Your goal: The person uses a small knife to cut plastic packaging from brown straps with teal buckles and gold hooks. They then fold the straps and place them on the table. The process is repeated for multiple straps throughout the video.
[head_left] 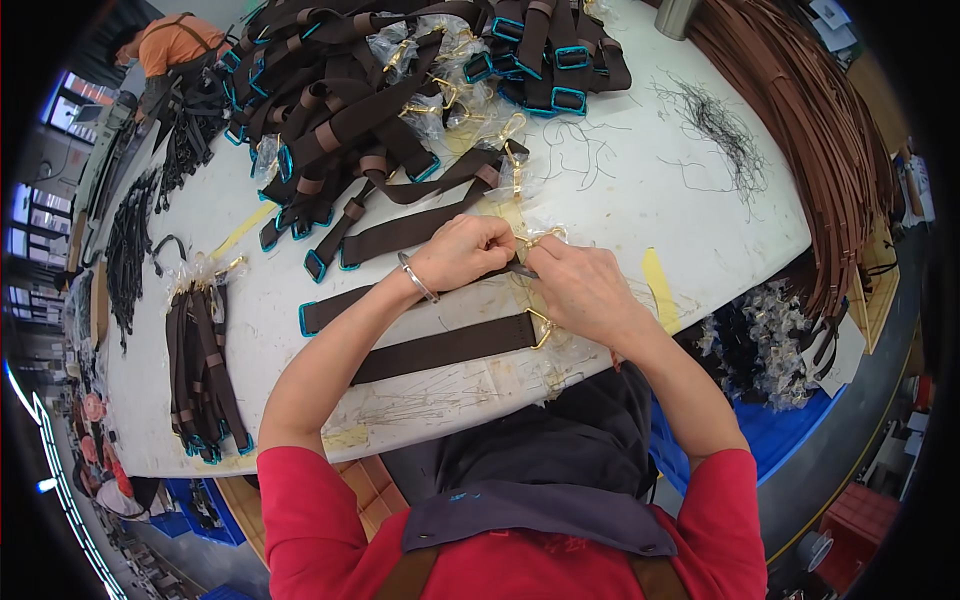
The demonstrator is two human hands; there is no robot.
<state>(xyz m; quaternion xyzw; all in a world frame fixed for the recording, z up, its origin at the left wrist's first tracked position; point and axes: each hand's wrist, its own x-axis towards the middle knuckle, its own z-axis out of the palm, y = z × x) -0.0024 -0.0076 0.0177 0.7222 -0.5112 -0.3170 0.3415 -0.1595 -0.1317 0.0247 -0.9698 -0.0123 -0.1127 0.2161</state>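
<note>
Close together above the table's front part, both my hands are at the end of a dark brown webbing strap (350, 305). Wearing a silver bracelet, my left hand (465, 252) is closed in a pinch on this strap's end. My right hand (585, 288) is closed right beside it; a small dark grey tip shows under its fingers, too hidden to name. Gold metal hardware (543, 236) in clear plastic film sticks out between the hands. Nearer me lies another flat strap (445, 347) with a gold ring (542, 328) at its right end. A further strap (400, 232) lies just beyond my left hand.
A large heap of brown straps (340, 130) with blue-wrapped buckles covers the far table (680, 200). A strap bundle (205, 370) lies at left, long brown strips (800, 130) at right. Loose threads (715, 125) are scattered. A blue bin (800, 430) stands below. A person (185, 45) works far left.
</note>
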